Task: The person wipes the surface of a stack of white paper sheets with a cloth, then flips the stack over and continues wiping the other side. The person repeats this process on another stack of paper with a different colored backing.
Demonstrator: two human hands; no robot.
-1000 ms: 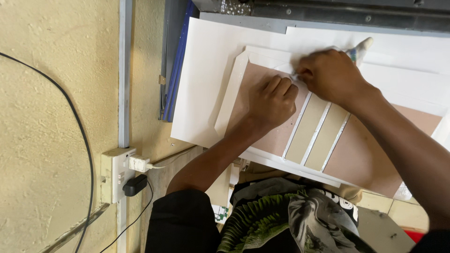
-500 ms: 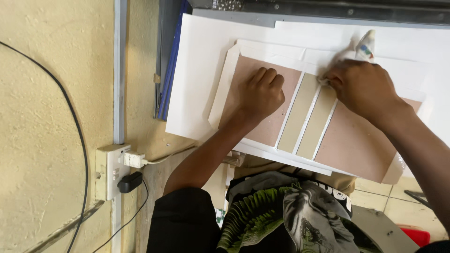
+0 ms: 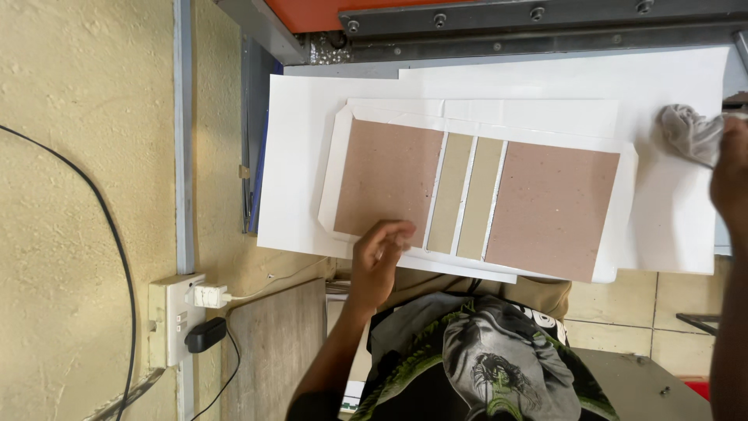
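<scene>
My left hand (image 3: 378, 261) at near tabletop edge, fingers loose on brown cardboard panel (image 3: 387, 185); right hand (image 3: 731, 183) clutching grey rag (image 3: 687, 132), far right.

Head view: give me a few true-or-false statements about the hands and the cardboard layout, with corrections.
1. The left hand rests at the near edge of the left brown board. True.
2. The right hand holds scissors. False: it holds a grey cloth.
3. Two narrow strips lie between the two brown boards. True.
4. The boards lie on black paper. False: the white paper is under them.
</scene>
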